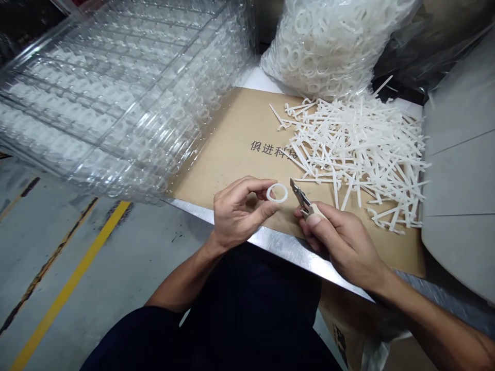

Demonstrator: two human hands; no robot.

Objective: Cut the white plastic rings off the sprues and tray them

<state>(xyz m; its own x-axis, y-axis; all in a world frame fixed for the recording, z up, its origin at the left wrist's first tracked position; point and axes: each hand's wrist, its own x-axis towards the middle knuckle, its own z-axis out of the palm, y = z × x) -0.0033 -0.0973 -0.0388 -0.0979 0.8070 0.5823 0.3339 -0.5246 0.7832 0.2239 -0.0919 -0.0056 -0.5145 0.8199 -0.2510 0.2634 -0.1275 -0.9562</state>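
Observation:
My left hand (237, 211) pinches a small white plastic ring (277, 193) between thumb and fingertips, just above the near edge of a brown cardboard sheet (240, 149). My right hand (340, 239) is closed round a pair of small cutters (300, 197), whose metal jaws point up and left, a short gap from the ring. Both hands hover over the table's metal front edge (278, 246).
A heap of white plastic sprue sticks (359, 149) lies on the cardboard at the right. Behind it stands a clear bag of white rings (328, 46). Stacked clear plastic trays (116, 98) fill the left. A grey container (460, 170) is at far right. The floor has yellow lines (73, 288).

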